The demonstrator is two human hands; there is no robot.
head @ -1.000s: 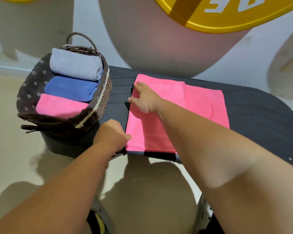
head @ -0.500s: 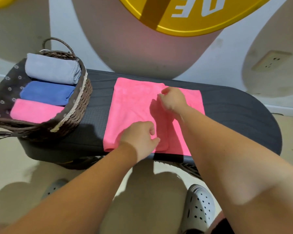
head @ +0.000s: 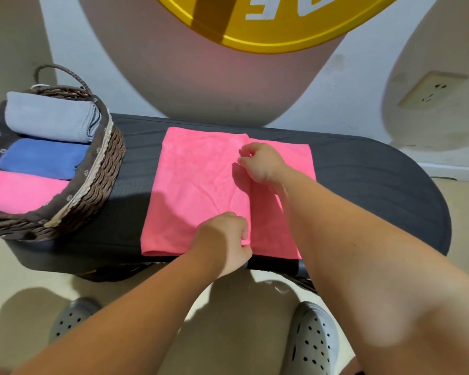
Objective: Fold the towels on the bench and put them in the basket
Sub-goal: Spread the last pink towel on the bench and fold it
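Towel point(head: 195, 190) edge is pinched by left hand point(head: 222, 239) and right hand point(head: 260, 163).

Both arms are reaching forward; the left hand point(head: 225, 243) and the right hand point(head: 260, 163), fingers curled, are pinching the pink towel point(head: 195, 190)

There was only one camera, worn on the person's head. It looked forward and down at the bench point(head: 363, 190) from close above its near edge. The wall point(head: 363, 98) stood behind the bench, and the floor point(head: 0, 266) showed below it.
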